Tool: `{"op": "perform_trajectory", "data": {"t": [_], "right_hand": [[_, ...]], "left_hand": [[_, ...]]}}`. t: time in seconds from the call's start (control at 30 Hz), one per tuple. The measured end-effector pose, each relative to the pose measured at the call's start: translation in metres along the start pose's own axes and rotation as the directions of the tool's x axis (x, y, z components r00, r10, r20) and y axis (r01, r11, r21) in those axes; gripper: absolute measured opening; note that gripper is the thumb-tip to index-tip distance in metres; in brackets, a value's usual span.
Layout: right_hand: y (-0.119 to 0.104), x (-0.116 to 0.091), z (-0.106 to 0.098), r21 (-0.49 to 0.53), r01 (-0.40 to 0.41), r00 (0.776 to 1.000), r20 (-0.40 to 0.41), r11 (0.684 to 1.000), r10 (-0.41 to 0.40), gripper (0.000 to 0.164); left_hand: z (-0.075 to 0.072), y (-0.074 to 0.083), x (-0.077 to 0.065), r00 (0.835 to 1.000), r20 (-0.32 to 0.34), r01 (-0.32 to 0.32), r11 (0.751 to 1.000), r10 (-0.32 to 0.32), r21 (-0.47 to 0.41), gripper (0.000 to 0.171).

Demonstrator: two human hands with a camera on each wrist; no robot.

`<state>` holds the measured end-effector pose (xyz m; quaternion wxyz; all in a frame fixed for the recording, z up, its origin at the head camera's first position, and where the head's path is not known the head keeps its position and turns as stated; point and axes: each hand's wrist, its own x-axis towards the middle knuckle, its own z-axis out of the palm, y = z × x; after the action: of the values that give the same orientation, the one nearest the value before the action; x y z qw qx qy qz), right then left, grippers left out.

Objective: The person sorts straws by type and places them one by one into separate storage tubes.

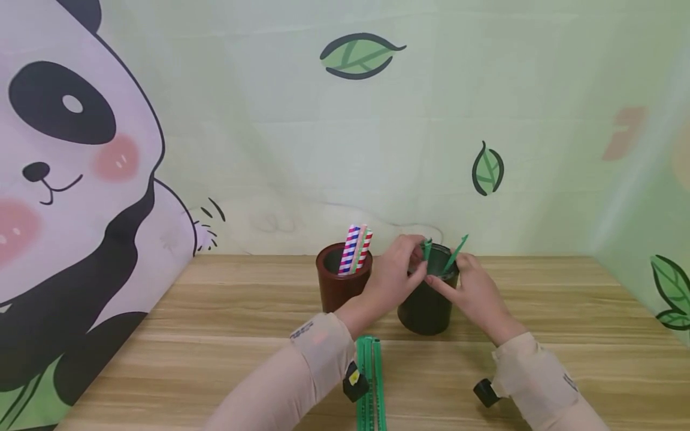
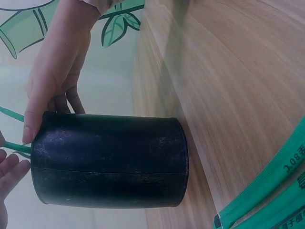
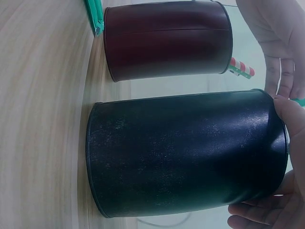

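A black cylindrical holder (image 1: 426,308) stands upright on the table. My right hand (image 1: 480,293) grips its rim from the right, with the thumb in front and the fingers round the far side, as the right wrist view shows. At the holder's left rim, my left hand (image 1: 396,269) pinches a narrow green-wrapped straw (image 1: 427,248), its lower end in the holder's mouth. A second green straw (image 1: 458,251) leans out of the holder towards the right. The left fingers (image 2: 12,174) appear beside the rim in the left wrist view.
Left of the black holder stands a brown cylindrical holder (image 1: 339,293) with several striped paper straws (image 1: 356,248). Several long green printed wrappers (image 1: 369,383) lie on the wooden table (image 1: 242,335) in front, near the left forearm. A printed backdrop (image 1: 259,120) rises behind.
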<state>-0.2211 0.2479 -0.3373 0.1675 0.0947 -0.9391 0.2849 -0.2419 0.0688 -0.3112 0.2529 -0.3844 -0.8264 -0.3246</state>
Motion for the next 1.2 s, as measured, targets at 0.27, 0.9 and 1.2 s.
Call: {"op": "perform_trajectory", "data": {"t": [0.27, 0.9, 1.2], "right_hand": [[-0.001, 0.0, 0.0, 0.003, -0.004, 1.0, 0.001, 1.0, 0.004, 0.078], [-0.001, 0.0, 0.0, -0.003, -0.009, 1.0, -0.009, 1.0, 0.009, 0.073], [-0.002, -0.001, -0.001, 0.009, -0.011, 1.0, -0.007, 1.0, 0.011, 0.071]], "left_hand": [[-0.01, 0.008, -0.004, 0.999, -0.033, 0.029, 0.997, -0.031, -0.077, 0.037], [-0.041, 0.025, -0.023, 0.988, -0.155, -0.02, 0.981, -0.01, -0.192, 0.037], [-0.043, 0.026, -0.049, 0.985, -0.168, -0.005, 0.968, -0.038, -0.25, 0.036]]}}
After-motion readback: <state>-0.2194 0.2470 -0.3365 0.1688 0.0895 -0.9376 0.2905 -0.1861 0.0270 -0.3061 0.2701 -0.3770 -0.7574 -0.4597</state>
